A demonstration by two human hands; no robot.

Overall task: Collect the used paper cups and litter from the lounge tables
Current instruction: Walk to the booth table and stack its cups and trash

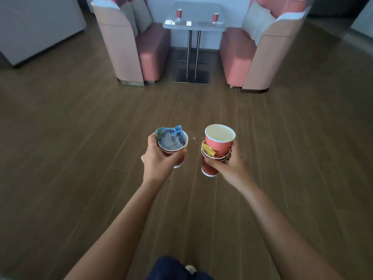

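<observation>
Cups (210, 152) – within both hands' fingers (212, 160)

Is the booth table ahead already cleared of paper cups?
No, two red paper cups stand on the glass table between the pink booth seats.

Wrapper-stuffed red cups (173, 147) held; two (179, 13), seemingly upright, on table.
</observation>
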